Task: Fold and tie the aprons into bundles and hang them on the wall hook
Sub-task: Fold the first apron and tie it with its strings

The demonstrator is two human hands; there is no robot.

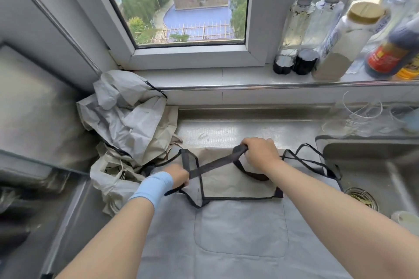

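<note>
A grey apron [238, 229] with a pocket lies flat on the steel counter in front of me, its beige top part [229, 179] folded back toward me. Dark straps edge it. My right hand [260, 154] grips one end of a dark strap [215, 164] that runs taut to my left hand [179, 175], which holds its other end. A blue band wraps my left wrist. More thin strap loops [313, 161] trail to the right of the apron. A crumpled heap of further grey and beige aprons [129, 124] sits at the left against the wall.
A steel sink [371, 165] with a drain lies at the right. Bottles and jars [340, 36] line the window sill. Clear glasses [362, 115] stand behind the sink. A stove surface [34, 108] is at the left. No wall hook is in view.
</note>
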